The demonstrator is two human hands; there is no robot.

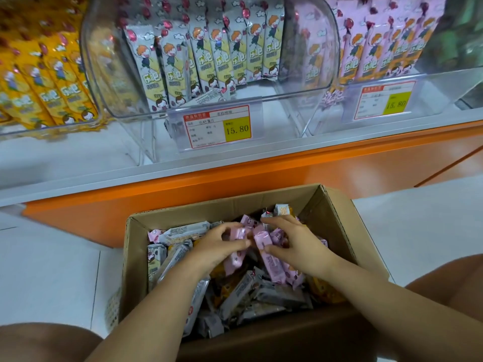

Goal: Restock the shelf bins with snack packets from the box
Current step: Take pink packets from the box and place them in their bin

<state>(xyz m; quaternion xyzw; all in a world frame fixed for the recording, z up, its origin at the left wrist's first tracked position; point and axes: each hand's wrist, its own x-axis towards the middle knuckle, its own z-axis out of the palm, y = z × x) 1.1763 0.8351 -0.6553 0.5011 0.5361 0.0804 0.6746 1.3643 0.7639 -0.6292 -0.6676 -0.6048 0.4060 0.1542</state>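
Pink snack packets [270, 261] heaped in open cardboard box [261, 202] on floor below shelf bins [104, 74]. Left hand [219, 244] curled, pinching one pink packet; right hand [292, 244] curled, gripping another alongside.

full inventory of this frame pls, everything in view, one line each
cardboard box: one, brown, open, below the shelf
loose packets: many, grey, pink and orange, heaped in the box
held pink packets: a few, pink, top of the heap
clear bins: three, transparent, side by side on the shelf
orange packets: many, orange, left bin
grey-yellow packets: many, upright, middle bin
pink shelf packets: many, pink, right bin
price tags: two, red-bordered with yellow panel, middle and right bin fronts
shelf edge: one, orange, above the box
floor: white tiles
knees: two, bare, flanking the box
left hand: grips a pink packet
right hand: grips a pink packet
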